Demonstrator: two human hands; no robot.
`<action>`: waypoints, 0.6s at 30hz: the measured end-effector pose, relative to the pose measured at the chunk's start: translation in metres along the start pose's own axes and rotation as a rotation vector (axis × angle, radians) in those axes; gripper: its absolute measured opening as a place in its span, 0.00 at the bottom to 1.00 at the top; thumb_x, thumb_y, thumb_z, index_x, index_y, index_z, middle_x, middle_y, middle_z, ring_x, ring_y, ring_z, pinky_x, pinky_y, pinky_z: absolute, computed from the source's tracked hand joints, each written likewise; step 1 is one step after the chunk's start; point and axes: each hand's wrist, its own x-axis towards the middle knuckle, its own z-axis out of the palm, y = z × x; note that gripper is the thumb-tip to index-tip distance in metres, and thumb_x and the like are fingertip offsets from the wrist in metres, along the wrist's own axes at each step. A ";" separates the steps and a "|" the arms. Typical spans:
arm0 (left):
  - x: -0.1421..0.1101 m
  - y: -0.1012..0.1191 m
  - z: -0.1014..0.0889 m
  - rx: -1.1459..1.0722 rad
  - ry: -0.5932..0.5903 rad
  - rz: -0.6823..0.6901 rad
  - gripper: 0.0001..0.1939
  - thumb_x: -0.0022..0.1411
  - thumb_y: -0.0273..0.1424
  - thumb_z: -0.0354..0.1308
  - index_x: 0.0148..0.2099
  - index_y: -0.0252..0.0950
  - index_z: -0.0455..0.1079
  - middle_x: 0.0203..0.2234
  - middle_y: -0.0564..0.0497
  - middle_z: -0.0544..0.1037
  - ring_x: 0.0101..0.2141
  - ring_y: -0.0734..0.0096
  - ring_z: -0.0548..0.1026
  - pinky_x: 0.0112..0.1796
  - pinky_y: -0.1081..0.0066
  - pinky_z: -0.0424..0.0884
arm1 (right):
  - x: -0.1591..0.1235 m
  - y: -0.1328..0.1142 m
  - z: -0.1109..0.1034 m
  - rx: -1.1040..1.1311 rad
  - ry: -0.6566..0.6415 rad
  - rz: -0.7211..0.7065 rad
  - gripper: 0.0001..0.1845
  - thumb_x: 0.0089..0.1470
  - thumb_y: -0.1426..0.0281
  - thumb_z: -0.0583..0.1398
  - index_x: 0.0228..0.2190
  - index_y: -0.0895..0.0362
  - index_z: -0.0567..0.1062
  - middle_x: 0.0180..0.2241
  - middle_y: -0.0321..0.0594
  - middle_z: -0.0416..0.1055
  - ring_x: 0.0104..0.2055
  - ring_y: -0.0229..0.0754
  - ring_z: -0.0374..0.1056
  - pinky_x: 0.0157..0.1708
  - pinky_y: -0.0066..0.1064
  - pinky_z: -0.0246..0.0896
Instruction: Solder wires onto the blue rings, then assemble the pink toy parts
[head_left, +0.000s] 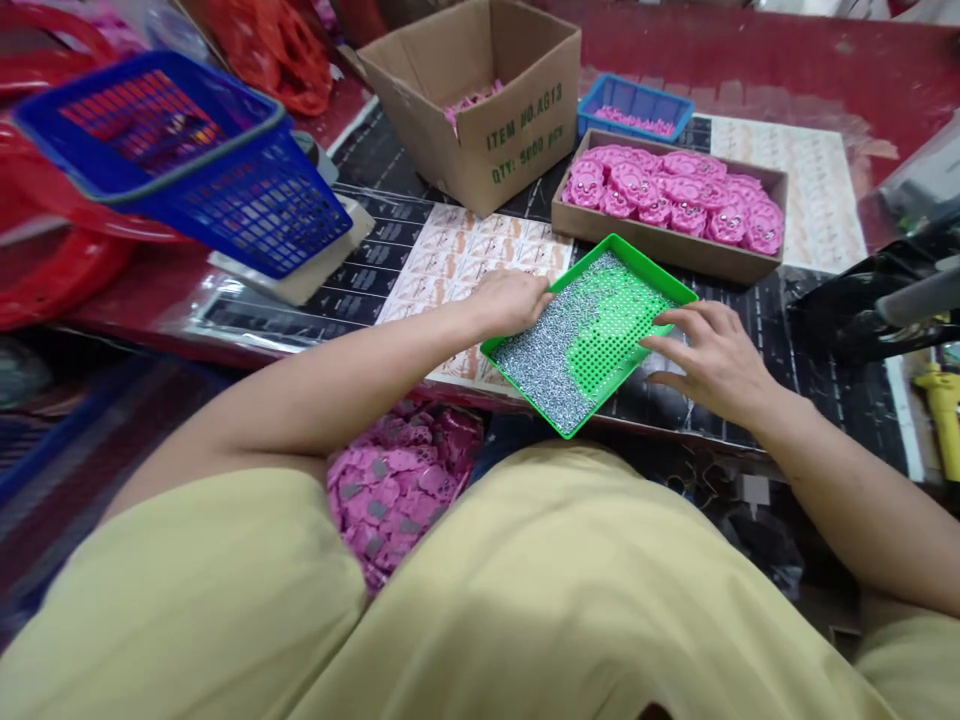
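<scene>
At the near edge of the red-and-black surface (382,255), in the head view, a shallow rectangular tray of bright green perforated plastic (609,345) sits askew between the two hands. The left hand (514,302) is closed on its left rim; the right hand (709,355) is spread, fingertips at the right rim, and whether they bear any weight I cannot tell. Small silvery grains (551,375) are heaped toward the tray's near left side, so the load looks lopsided. If the left grip slipped or that low corner dipped, grains could pour over the rim onto the loose pink pieces (397,490) below. A jolt against the long brown cardboard tray (671,243) just beyond could also scatter them.
</scene>
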 end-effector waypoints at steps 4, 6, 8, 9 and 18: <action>0.010 0.002 -0.008 -0.020 0.032 0.032 0.17 0.71 0.36 0.46 0.51 0.35 0.73 0.43 0.43 0.78 0.50 0.50 0.75 0.53 0.56 0.66 | 0.014 0.020 0.022 0.039 -0.062 -0.196 0.08 0.58 0.62 0.64 0.32 0.54 0.78 0.32 0.41 0.76 0.37 0.44 0.66 0.39 0.37 0.59; 0.017 0.000 -0.012 -0.039 0.037 0.067 0.16 0.71 0.36 0.48 0.49 0.37 0.74 0.41 0.46 0.78 0.50 0.51 0.74 0.53 0.56 0.66 | 0.018 0.022 0.024 0.118 -0.071 -0.202 0.11 0.62 0.62 0.61 0.31 0.54 0.78 0.30 0.40 0.75 0.33 0.41 0.64 0.35 0.34 0.58; 0.025 -0.004 -0.018 -0.073 0.048 0.115 0.15 0.70 0.38 0.49 0.47 0.39 0.75 0.38 0.49 0.78 0.50 0.53 0.74 0.54 0.57 0.65 | 0.021 0.019 0.018 0.200 -0.044 -0.184 0.12 0.63 0.62 0.59 0.31 0.53 0.79 0.29 0.39 0.75 0.32 0.39 0.64 0.33 0.33 0.59; 0.028 -0.008 -0.022 -0.111 0.056 0.139 0.15 0.69 0.39 0.50 0.46 0.39 0.75 0.37 0.51 0.78 0.50 0.53 0.75 0.55 0.57 0.65 | 0.021 0.017 0.012 0.234 -0.020 -0.179 0.12 0.63 0.62 0.59 0.32 0.53 0.79 0.29 0.39 0.75 0.31 0.39 0.65 0.33 0.32 0.60; 0.013 -0.073 -0.002 -0.858 0.261 -0.105 0.26 0.70 0.45 0.46 0.50 0.32 0.76 0.38 0.42 0.81 0.35 0.67 0.79 0.38 0.67 0.74 | 0.010 0.004 -0.045 0.298 0.093 -0.008 0.05 0.58 0.64 0.65 0.31 0.51 0.79 0.26 0.35 0.73 0.28 0.37 0.66 0.29 0.32 0.64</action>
